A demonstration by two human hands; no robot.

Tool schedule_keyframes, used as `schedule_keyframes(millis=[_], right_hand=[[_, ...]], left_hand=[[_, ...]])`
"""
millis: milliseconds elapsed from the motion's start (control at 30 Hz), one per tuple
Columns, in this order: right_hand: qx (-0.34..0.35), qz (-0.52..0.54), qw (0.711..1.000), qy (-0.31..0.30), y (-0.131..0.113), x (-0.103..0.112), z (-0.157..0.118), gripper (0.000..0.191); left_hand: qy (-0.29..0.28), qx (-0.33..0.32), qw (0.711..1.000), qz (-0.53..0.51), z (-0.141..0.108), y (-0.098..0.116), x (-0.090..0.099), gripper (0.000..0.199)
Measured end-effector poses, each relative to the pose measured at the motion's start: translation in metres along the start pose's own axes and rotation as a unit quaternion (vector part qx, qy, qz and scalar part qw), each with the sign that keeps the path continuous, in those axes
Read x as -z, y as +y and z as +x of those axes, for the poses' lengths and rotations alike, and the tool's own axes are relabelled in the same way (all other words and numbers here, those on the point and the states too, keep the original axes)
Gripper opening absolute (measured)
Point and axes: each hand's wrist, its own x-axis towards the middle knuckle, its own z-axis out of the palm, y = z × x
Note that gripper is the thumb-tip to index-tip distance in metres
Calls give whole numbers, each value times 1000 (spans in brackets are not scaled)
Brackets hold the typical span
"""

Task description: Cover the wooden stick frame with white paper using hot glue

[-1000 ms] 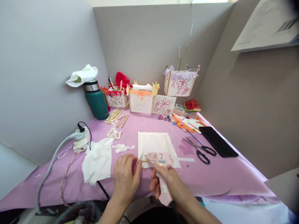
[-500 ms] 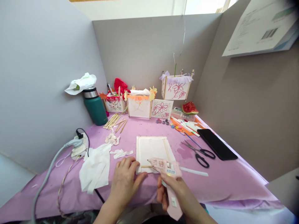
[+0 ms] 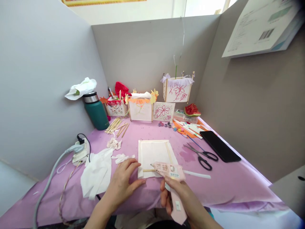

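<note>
A pink glue gun (image 3: pixel 168 170) is gripped by its handle in my right hand (image 3: pixel 179 194), its nozzle pointing left over the near part of a white fabric panel (image 3: pixel 154 152). The panel lies flat and has thin wooden strips along its edges; its near right corner is hidden by the gun. My left hand (image 3: pixel 126 178) rests palm down just left of the panel's near left corner, thumb apart from the fingers, holding nothing. From behind the gun a translucent glue stick (image 3: pixel 197 174) sticks out to the right.
White cloth pieces (image 3: pixel 96 173) and a power strip (image 3: pixel 81 152) with cords lie left. Farther back are wooden sticks (image 3: pixel 114 125), a green bottle (image 3: pixel 96 113) and decorated boxes (image 3: pixel 141 109). Scissors (image 3: pixel 199 156), a black phone (image 3: pixel 220 146) and markers (image 3: pixel 190 128) lie right.
My left hand has slid slightly left, off the panel's near left corner. The glue gun stays almost still over the near strip. The view has shifted slightly.
</note>
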Motion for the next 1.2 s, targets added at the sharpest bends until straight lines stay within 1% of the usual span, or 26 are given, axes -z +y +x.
schedule_keyframes(millis=[133, 267, 333, 433, 567, 633, 733, 833, 900, 1033, 1100, 1200], right_hand=[[-1, -3, 1000, -1, -1, -1, -2, 45], [-1, 9, 1000, 14, -4, -3, -4, 45], [0, 19, 999, 30, -8, -1, -6, 47], [15, 33, 997, 63, -12, 11, -13, 46], [35, 45, 991, 118, -13, 35, -28, 45], [38, 49, 988, 143, -11, 44, -33, 45], [39, 54, 984, 163, -6, 49, -37, 46], [40, 48, 986, 156, -2, 44, -37, 48], [31, 33, 990, 137, 0, 38, -35, 49], [15, -3, 996, 84, 4, 23, -31, 54], [14, -13, 998, 58, 5, 15, -28, 54], [6, -25, 999, 21, 6, 5, -20, 55]], left_hand=[[-27, 6, 1000, 0, 3, 3, 0, 21], [-53, 9, 998, 27, 8, 8, -1, 21], [-51, 9, 998, 32, 8, 7, -2, 21], [-34, 2, 999, 27, 5, 3, -4, 21], [-4, -21, 1000, 17, 0, 0, -7, 26], [23, -32, 999, 23, 0, 6, -10, 29], [56, -42, 997, 31, -1, 20, -16, 25], [84, -43, 995, 37, -2, 32, -22, 20], [96, -48, 993, 41, -3, 34, -25, 19], [94, -61, 993, 25, -7, 29, -23, 23], [110, -56, 992, 5, -11, 26, -20, 26], [132, -36, 991, -2, -19, 24, -18, 24]])
